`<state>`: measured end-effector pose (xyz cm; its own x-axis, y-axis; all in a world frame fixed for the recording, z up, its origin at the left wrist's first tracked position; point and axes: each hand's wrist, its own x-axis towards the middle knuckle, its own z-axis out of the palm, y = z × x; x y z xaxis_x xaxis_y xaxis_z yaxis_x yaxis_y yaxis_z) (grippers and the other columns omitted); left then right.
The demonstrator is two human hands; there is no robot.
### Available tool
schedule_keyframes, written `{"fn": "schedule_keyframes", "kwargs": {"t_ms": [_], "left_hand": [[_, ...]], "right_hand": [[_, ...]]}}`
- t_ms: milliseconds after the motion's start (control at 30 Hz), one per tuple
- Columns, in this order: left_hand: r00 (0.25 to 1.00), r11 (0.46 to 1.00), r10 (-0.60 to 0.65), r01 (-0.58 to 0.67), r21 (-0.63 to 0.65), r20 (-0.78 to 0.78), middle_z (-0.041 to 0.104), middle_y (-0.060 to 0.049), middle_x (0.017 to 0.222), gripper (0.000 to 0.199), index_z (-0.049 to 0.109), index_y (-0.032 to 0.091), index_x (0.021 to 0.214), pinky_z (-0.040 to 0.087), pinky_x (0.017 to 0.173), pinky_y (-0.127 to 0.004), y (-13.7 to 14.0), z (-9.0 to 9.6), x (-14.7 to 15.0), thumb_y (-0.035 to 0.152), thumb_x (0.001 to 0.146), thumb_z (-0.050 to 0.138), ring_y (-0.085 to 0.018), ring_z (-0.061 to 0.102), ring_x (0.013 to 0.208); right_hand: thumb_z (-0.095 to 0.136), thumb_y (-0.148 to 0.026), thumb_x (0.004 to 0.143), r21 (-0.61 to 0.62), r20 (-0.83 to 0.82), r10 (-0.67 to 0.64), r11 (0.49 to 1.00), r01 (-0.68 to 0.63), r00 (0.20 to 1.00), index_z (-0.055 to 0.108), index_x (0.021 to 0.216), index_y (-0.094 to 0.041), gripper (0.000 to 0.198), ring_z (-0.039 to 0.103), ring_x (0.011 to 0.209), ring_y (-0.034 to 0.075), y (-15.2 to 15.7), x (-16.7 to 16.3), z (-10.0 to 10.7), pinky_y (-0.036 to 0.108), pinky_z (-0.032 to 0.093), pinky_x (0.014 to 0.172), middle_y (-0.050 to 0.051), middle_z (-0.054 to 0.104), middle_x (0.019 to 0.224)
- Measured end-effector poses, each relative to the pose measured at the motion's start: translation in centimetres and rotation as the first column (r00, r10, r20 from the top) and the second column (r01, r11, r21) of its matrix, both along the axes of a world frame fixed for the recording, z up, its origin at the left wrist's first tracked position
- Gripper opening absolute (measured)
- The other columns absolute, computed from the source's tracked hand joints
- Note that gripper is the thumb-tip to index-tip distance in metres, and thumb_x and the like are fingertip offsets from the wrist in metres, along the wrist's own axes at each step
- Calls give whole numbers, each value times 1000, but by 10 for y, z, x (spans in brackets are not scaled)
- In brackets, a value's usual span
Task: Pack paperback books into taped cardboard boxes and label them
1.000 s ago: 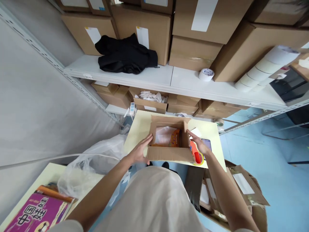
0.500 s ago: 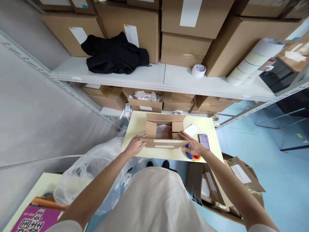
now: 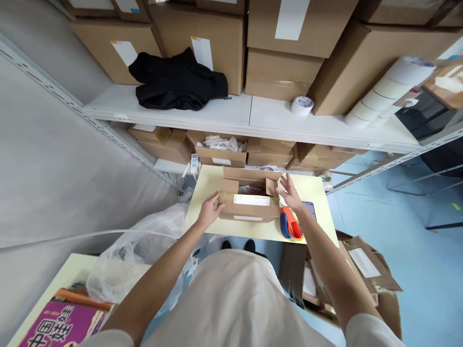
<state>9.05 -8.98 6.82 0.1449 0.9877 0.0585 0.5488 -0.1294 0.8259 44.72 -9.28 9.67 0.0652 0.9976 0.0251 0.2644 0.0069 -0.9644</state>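
A small open cardboard box (image 3: 249, 212) stands on the pale yellow table (image 3: 202, 174) in front of me. Its near flap with a white label (image 3: 251, 200) is tilted up over the opening, so most of the inside is hidden. My left hand (image 3: 210, 211) grips the box's left front corner, thumb on the near side. Fingers apart and holding nothing, my right hand (image 3: 289, 193) is by the far right corner, next to a short side flap (image 3: 272, 187). A blue and red tape dispenser (image 3: 290, 223) lies right of the box.
A phone (image 3: 309, 209) lies partly behind my right forearm. Beyond the table, shelves (image 3: 217, 115) hold cartons, a black garment (image 3: 179, 82) and white tape rolls (image 3: 302, 105). Flattened cardboard (image 3: 365, 260) sits low right; a clear plastic bag (image 3: 144, 241) lies left.
The box's near flap has tilted up, covering more of the opening. My right hand has moved from the near right corner to the far right, uncovering the tape dispenser.
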Motion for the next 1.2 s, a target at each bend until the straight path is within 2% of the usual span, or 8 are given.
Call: {"fn": "schedule_keyframes", "kwargs": {"t_ms": [100,233,333,467,633,800,967,1200], "left_hand": [[999,999,-33,34,-31,20,56,-11,136,56,57,16,130,47,103,-43,0,-1,-1,23,75,63,-28,52,127],[994,996,-49,56,-76,100,53,-10,140,59,54,18,133,50,99,-42,-1,-4,-3,25,75,62,-28,51,127],[985,993,-38,57,-104,170,55,-10,137,63,52,18,135,49,100,-41,-1,-5,-3,26,74,64,-26,56,121],[974,989,-23,56,-140,227,52,-14,140,73,40,18,143,49,99,-41,1,-3,-3,25,74,65,-25,58,120],[986,993,-26,46,-113,167,37,-17,150,81,29,19,148,47,100,-43,6,-6,-3,30,76,65,-29,49,129],[991,985,-49,69,-156,126,22,-18,157,76,17,14,150,20,118,-44,11,-21,14,39,87,51,-27,21,145],[993,985,19,0,-170,113,2,-21,159,83,5,10,150,8,119,-47,18,-28,29,39,88,51,-29,-2,147],[995,999,29,-26,37,-91,-10,-24,158,81,8,11,151,19,115,-55,7,-5,28,36,88,51,-34,-9,146]], "right_hand": [[56,-57,82,6,40,-4,1000,4,999,11,150,-32,85,50,123,29,7,-5,-3,50,43,100,14,31,150],[68,-46,72,106,347,-138,989,107,928,16,150,-20,97,52,109,30,9,-15,-10,53,44,97,17,46,131],[61,-37,78,187,484,-146,980,61,863,36,141,-16,71,51,108,30,9,-16,-13,52,43,99,15,50,118],[49,-38,87,173,556,-10,979,-104,831,56,125,-19,43,48,119,29,0,-6,-14,49,40,105,15,48,122],[37,-49,93,32,566,109,988,-154,817,39,144,-18,59,24,143,30,-22,-6,-21,49,27,115,14,23,154],[28,-49,96,-47,549,35,999,-11,835,14,153,-21,65,5,148,26,-37,-33,-33,49,22,117,8,6,161],[27,-44,96,-76,516,-2,996,49,856,14,153,-22,63,6,148,24,-33,-41,-37,47,23,117,5,7,161],[30,-42,95,-40,456,-20,998,43,890,19,152,-19,63,10,148,24,-30,-41,-38,46,25,117,7,7,161]]}}
